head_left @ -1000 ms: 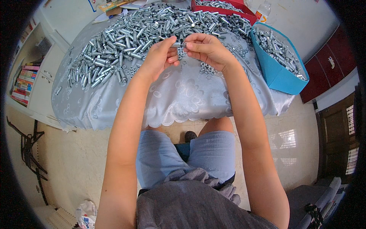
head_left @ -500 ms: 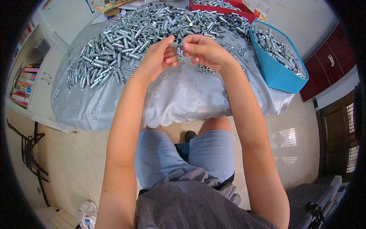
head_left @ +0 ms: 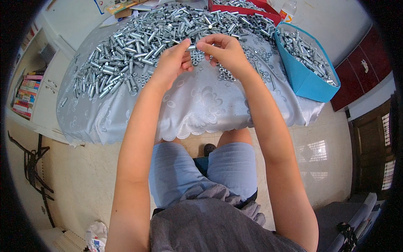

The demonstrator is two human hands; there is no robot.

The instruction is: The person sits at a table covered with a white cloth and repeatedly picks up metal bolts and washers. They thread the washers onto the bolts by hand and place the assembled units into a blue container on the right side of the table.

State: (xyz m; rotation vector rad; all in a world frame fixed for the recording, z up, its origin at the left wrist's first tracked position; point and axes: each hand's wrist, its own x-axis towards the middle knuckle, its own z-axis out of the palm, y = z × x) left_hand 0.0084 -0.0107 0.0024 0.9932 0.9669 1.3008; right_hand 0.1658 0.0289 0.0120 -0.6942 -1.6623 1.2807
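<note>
Over the near edge of a heap of silvery expansion bolts [head_left: 126,52], my two hands meet at one short expansion bolt [head_left: 192,48]. My left hand [head_left: 170,63] grips its sleeve between thumb and fingers, the bolt lying roughly level. At the bolt's right end, the thumb and forefinger of my right hand [head_left: 226,51] are pinched; whether a nut or washer sits between them is hidden by the fingertips. Loose nuts [head_left: 226,75] lie on the cloth below my right hand, and more small nuts and washers show between and beside my hands.
A shiny grey patterned tablecloth [head_left: 197,115] covers the table. At the right edge stands a blue bin [head_left: 312,86] filled with bolts. Behind it are a red box [head_left: 273,17] of metal parts and a clear bottle [head_left: 289,10]. A bookshelf [head_left: 29,92] stands at left.
My right hand has shifted slightly up and left, its fingers curling closer around the bolt's end. My left hand stays nearly in place, still gripping the bolt.
</note>
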